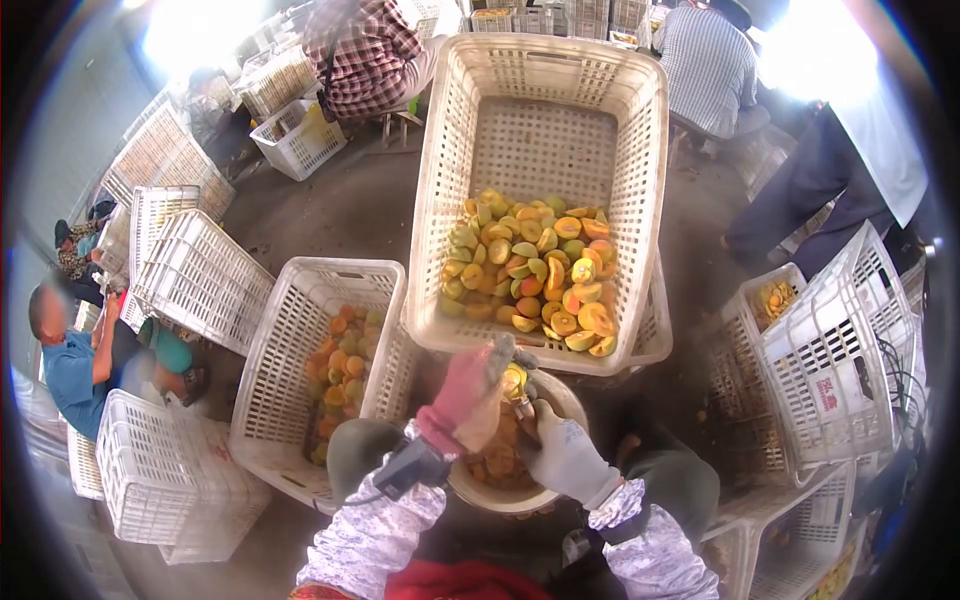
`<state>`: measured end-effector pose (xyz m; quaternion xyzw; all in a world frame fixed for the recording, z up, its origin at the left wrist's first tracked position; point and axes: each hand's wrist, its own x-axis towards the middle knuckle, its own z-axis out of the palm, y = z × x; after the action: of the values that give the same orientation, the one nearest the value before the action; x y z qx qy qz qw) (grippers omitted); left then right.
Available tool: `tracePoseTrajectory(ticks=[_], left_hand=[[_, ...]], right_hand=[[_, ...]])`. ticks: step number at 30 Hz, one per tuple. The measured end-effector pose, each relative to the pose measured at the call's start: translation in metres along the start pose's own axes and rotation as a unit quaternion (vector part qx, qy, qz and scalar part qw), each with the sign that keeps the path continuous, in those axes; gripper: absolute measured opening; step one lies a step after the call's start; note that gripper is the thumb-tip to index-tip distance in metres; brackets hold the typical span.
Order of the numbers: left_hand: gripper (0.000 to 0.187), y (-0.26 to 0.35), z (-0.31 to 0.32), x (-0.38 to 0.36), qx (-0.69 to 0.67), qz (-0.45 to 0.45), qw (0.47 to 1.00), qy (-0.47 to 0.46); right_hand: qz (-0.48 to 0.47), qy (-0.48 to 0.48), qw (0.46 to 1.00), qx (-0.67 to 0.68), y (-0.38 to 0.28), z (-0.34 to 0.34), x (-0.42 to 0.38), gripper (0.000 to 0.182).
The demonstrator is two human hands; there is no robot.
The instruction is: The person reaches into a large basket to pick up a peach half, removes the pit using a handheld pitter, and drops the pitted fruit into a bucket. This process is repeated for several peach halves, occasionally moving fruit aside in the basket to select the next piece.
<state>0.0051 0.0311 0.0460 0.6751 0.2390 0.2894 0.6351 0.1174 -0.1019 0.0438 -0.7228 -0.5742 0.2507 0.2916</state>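
My left hand (468, 400), in a pink glove with grey fingers, is closed around a yellow peach half (514, 380). My right hand (568, 455) wears a white glove and grips a small hand tool (524, 408) with a metal shaft. Its tip meets the peach half; the tip's exact shape is hidden. Both hands are above a round pale bucket (574, 402) with orange fruit pieces inside, partly covered by my hands. Just beyond stands a large white plastic crate (540, 65), with many halved peaches (535, 265) heaped at its near end.
Another white crate (262, 380) with orange and green fruit stands at my left. Stacked crates (150, 450) fill the far left, and tilted crates (830, 360) lean at my right. Several people sit around, including one in a plaid shirt (365, 60). Someone in dark trousers (810, 190) stands at right.
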Motion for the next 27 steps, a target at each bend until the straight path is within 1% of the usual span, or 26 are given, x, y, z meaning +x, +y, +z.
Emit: tracePoseTrajectory(ticks=[1,2,3,4,5,7,8,9,10,11,12,13,14,15,16,17,18,19,20,21,22,23,24,25,26,27], left_hand=[[0.034,0.003,0.001,0.002,-0.001,0.0,1.0,0.0],[0.034,0.005,0.004,0.004,-0.144,-0.064,0.987,0.026],[0.033,0.007,0.008,0.005,-0.283,-0.125,0.95,0.051],[0.032,0.018,0.016,0.005,-0.421,-0.175,0.885,0.096],[0.032,0.021,0.022,0.001,-0.42,-0.175,0.885,0.098],[0.034,0.021,0.028,-0.012,-0.335,-0.077,0.923,0.17],[0.034,-0.008,0.01,-0.01,-0.441,-0.129,0.88,0.121],[0.034,-0.006,0.01,-0.012,-0.443,-0.131,0.878,0.126],[0.035,-0.001,0.011,-0.011,-0.401,-0.116,0.901,0.117],[0.036,0.002,0.012,-0.01,-0.358,-0.1,0.922,0.105],[0.037,0.001,0.003,-0.014,-0.222,-0.117,0.967,0.053],[0.037,0.004,0.005,-0.014,-0.223,-0.119,0.966,0.054],[0.035,0.011,0.007,-0.013,-0.276,-0.128,0.951,0.058],[0.033,0.015,0.007,-0.012,-0.328,-0.137,0.933,0.064],[0.026,0.007,0.001,-0.01,-0.542,-0.197,0.817,-0.004],[0.026,0.008,0.004,-0.013,-0.542,-0.197,0.817,-0.003],[0.025,0.009,0.01,-0.016,-0.353,-0.089,0.931,0.01],[0.025,0.01,0.013,-0.018,-0.142,0.026,0.989,0.023],[0.027,0.002,0.012,-0.009,-0.181,0.002,0.983,0.008],[0.027,0.0,0.012,-0.009,-0.183,-0.001,0.983,0.005],[0.027,0.0,0.011,-0.01,-0.307,-0.099,0.947,0.003],[0.027,0.01,0.011,-0.011,-0.421,-0.194,0.886,0.003],[0.026,0.016,0.015,-0.014,-0.285,-0.073,0.956,-0.01],[0.026,0.018,0.015,-0.012,-0.285,-0.072,0.956,-0.009],[0.027,0.02,0.014,-0.008,-0.321,-0.129,0.938,-0.015],[0.029,0.022,0.015,-0.008,-0.355,-0.185,0.916,-0.019]], right_hand=[[-0.028,0.015,0.998,0.049,0.004,0.002,-0.001,0.033],[-0.029,0.015,0.998,0.048,0.008,0.006,0.0,0.033],[-0.048,0.039,0.997,0.05,0.012,0.011,0.003,0.031],[-0.067,0.063,0.994,0.054,0.013,0.015,0.003,0.029],[-0.068,0.063,0.994,0.056,0.009,0.017,0.002,0.029],[-0.03,0.064,0.997,0.03,-0.002,0.02,0.0,0.025],[-0.029,0.062,0.997,0.034,-0.006,0.019,0.0,0.025],[-0.081,0.067,0.993,0.053,-0.01,0.016,0.001,0.023],[-0.133,0.072,0.986,0.07,-0.012,0.012,0.002,0.021],[-0.133,0.071,0.986,0.068,-0.014,0.006,0.001,0.021],[-0.056,-0.007,0.985,0.165,-0.015,0.002,-0.001,0.021],[0.021,-0.085,0.962,0.259,-0.014,-0.001,-0.002,0.021],[0.023,-0.088,0.961,0.261,-0.011,-0.004,-0.001,0.021],[0.083,-0.158,0.945,0.273,-0.006,-0.008,0.001,0.025],[0.143,-0.226,0.921,0.283,-0.004,-0.01,0.0,0.03],[0.143,-0.226,0.921,0.283,-0.002,-0.005,-0.001,0.03],[0.002,-0.106,0.975,0.196,-0.002,0.0,-0.001,0.024],[-0.139,0.019,0.985,0.1,-0.004,0.002,0.001,0.019],[-0.138,0.019,0.985,0.099,-0.003,0.001,0.0,0.019],[-0.134,-0.015,0.98,0.149,-0.001,0.0,-0.001,0.014],[-0.131,-0.048,0.97,0.199,-0.003,-0.003,-0.003,0.011],[-0.129,-0.047,0.97,0.199,-0.004,-0.007,-0.005,0.011],[0.032,-0.196,0.929,0.313,-0.004,-0.012,-0.006,0.01],[0.191,-0.332,0.83,0.406,-0.005,-0.014,-0.006,0.009],[0.183,-0.316,0.843,0.394,-0.005,-0.012,-0.006,0.011],[0.182,-0.321,0.844,0.39,-0.004,-0.015,-0.008,0.011]])
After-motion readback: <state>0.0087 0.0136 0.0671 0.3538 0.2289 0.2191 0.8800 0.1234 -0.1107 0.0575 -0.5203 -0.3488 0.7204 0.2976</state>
